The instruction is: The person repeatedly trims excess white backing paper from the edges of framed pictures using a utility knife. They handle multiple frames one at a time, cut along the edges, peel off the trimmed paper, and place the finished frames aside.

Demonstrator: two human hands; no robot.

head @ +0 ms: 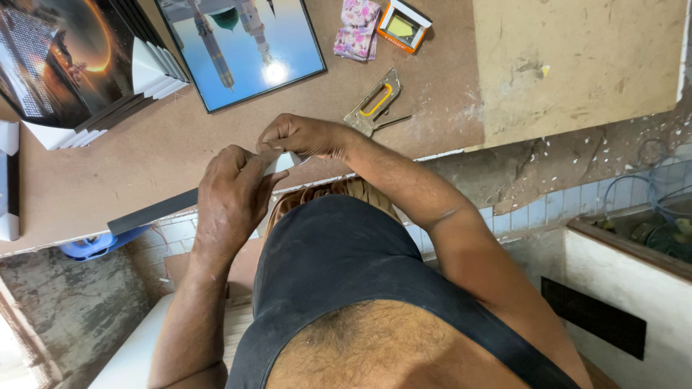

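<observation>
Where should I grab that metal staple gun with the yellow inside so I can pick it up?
Probably take the grey metal staple gun with the yellow-lined handle slot around its long handle bar, coming from above. It lies flat on the brown wooden table, and the open slot leaves room for fingers.

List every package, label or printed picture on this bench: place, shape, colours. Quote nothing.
Small box: top centre, open, orange and white, yellowish inside.
Floral packet: left of the box, pink and white.
Framed print: top, flat, dark-framed rectangle, blue sky and towers.
Print stack: top left, dark pictures with orange glow, white edges.
No screens.
</observation>
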